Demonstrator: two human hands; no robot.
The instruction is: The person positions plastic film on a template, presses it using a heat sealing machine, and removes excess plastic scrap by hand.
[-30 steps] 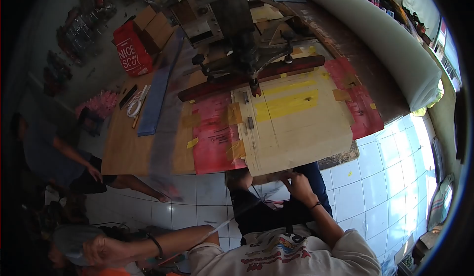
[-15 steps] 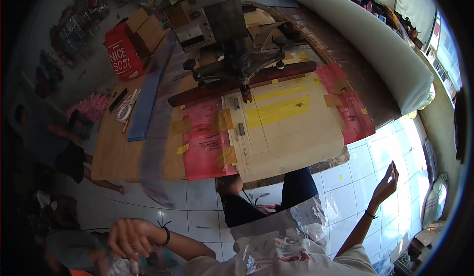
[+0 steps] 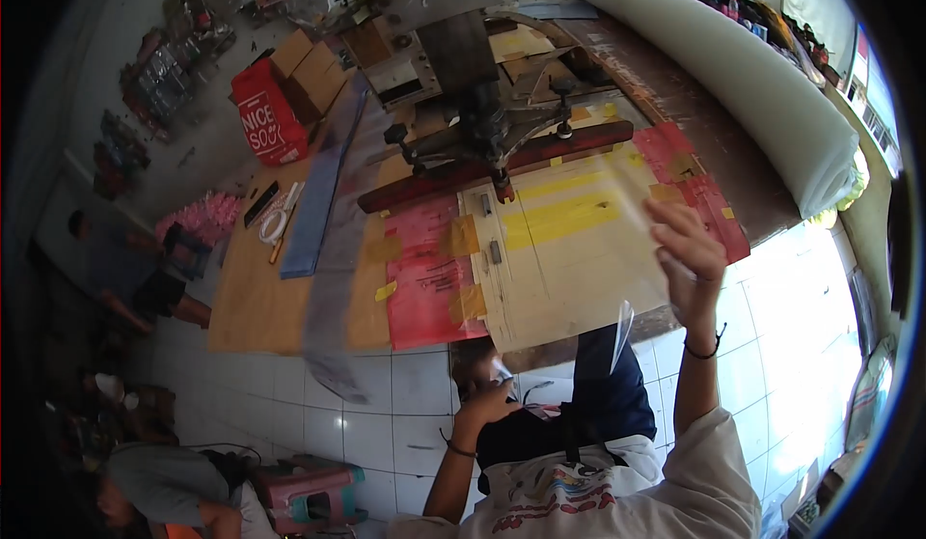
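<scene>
My right hand (image 3: 687, 259) is raised at the right edge of the pale work board (image 3: 569, 298), its fingers bent around a clear plastic sheet (image 3: 623, 334). The sheet is so transparent that only a shiny edge shows. Low over my lap is my left hand (image 3: 490, 402), its fingers curled together; what they hold is hard to make out beside a small glint. Above the board stands a press head with a long dark red bar (image 3: 569, 151). Yellow tape strips (image 3: 564, 219) and two small grey blocks lie on the board, with red sheets (image 3: 424, 293) taped along its sides.
A long blue strip (image 3: 323, 196), a white tape roll (image 3: 274, 227) and a red bag (image 3: 270, 124) are on the table's left. Along the right runs a big white foam roll (image 3: 714, 76). Two other people (image 3: 174, 481) are at the left, near a pink-and-green stool (image 3: 309, 496).
My right hand has come in from the far right to the board's edge. My left hand has moved right, from the lower left to over my lap. The clear plastic has left my lap.
</scene>
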